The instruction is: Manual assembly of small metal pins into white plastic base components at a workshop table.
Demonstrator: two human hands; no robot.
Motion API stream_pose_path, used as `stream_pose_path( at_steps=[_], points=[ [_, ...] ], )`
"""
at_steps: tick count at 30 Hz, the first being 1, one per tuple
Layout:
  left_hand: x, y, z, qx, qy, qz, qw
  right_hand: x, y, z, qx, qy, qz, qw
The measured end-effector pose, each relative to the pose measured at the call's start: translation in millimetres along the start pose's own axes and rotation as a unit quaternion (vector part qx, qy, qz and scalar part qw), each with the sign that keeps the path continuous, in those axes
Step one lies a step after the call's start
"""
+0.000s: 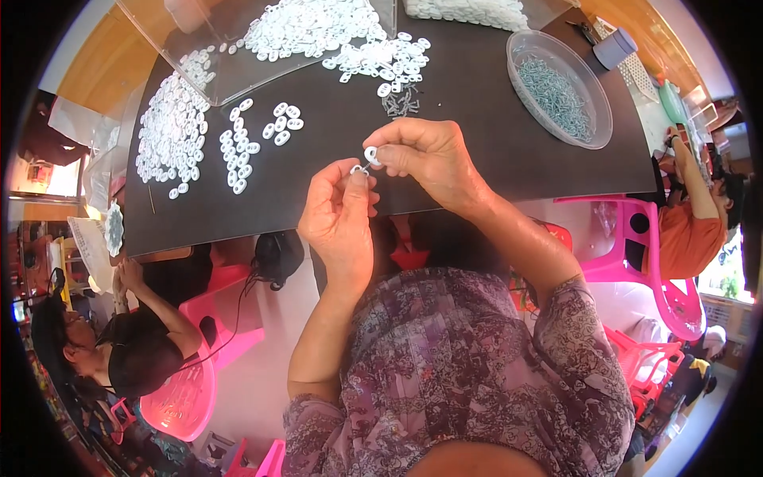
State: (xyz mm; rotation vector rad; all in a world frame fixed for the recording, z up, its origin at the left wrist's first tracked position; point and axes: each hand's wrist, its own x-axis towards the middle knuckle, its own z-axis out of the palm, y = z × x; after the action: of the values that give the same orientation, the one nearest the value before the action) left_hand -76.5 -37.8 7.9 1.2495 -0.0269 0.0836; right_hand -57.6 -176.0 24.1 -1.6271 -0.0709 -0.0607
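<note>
Over the near edge of the dark table, my two hands meet at the fingertips. My left hand is closed, pinching a small white piece between thumb and fingers. My right hand is closed on another white oval piece with a hole in it. A thin, pin-like bit seems to bridge the two pieces, too small to make out surely. Just beyond my hands lies a little heap of grey pins, beside a pile of white two-holed oval pieces.
A clear plastic bin spills white ovals at the back left; more ovals spread beside it. At the right stands a round clear tub of blue-grey pins. Pink plastic chairs and seated people flank the table.
</note>
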Motion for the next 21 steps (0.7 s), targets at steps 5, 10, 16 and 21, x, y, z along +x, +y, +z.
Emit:
stream_pose_path(
  at_steps=[5, 10, 16, 21],
  points=[
    [0, -6, -1, 0.026, 0.006, 0.02, 0.999, -1, 1, 6, -0.006, 0.002, -0.024, 1.0],
    [-2, -9, 3, 0.042, 0.002, 0.038, 0.998, -9, 10, 12, -0.037, 0.015, -0.054, 0.998],
    [1, -13, 0, 0.028, -0.015, 0.034, 0.999, -12, 9, 12, -0.112, 0.01, -0.085, 0.99],
    [4, -11, -3, -0.016, -0.053, -0.031, 0.998, -13, 1, 11, -0.031, 0.006, 0.017, 0.999]
  ],
)
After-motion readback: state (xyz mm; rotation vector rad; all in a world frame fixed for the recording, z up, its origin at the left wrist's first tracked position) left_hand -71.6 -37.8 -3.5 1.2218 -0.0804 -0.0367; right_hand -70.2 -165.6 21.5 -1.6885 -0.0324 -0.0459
